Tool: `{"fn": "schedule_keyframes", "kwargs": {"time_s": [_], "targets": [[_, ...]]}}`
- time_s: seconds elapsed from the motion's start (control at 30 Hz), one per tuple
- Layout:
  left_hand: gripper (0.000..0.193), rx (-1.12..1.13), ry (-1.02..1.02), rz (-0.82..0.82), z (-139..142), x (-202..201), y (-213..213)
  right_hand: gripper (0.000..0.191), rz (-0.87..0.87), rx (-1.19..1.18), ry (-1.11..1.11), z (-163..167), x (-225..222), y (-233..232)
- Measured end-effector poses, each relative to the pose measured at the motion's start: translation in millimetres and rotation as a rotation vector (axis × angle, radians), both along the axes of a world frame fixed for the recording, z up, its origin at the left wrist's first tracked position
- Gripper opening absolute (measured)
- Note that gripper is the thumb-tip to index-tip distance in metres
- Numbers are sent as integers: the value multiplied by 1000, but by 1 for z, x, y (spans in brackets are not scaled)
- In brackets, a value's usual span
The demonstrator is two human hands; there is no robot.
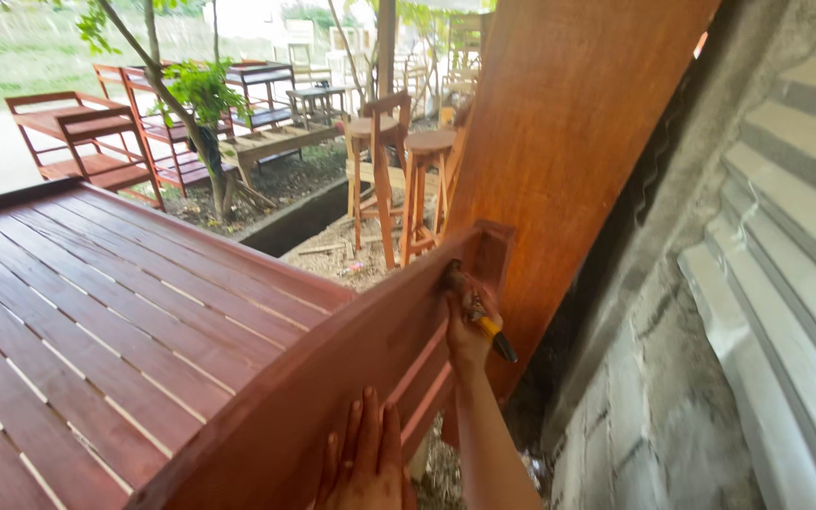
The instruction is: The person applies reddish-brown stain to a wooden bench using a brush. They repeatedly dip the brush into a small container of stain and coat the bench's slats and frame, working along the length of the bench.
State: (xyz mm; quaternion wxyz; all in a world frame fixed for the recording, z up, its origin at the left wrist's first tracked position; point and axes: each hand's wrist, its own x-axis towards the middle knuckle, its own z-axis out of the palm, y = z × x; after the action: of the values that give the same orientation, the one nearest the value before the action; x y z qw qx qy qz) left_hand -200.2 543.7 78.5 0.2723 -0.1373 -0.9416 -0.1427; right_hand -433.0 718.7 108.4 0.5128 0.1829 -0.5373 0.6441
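My right hand (469, 331) grips a small paintbrush (477, 309) with a yellow and black handle. Its bristles press against the top edge of a red-brown wooden rail (370, 349) near the corner post. My left hand (363, 463) lies flat, fingers together, on the outer face of the same rail at the bottom of the view. The rail borders a slatted, red-brown stained wooden bed frame (96, 321) that fills the left side.
A tall orange-brown wooden panel (569, 132) leans behind the rail against a rough concrete wall (672, 378). Corrugated metal sheet (795, 236) is at right. Beyond stand wooden stools (424, 179), shelving racks (96, 142) and a small tree (195, 104) on bare ground.
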Motion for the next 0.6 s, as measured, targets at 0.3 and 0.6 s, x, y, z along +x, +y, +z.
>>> {"fn": "schedule_keyframes", "kwargs": {"time_s": [0.3, 0.6], "targets": [[64, -37, 126, 134, -7, -47, 25, 34, 24, -39, -175, 28, -66, 38], [80, -20, -251, 67, 52, 2, -6, 27, -123, 270, -117, 15, 71, -21]]}}
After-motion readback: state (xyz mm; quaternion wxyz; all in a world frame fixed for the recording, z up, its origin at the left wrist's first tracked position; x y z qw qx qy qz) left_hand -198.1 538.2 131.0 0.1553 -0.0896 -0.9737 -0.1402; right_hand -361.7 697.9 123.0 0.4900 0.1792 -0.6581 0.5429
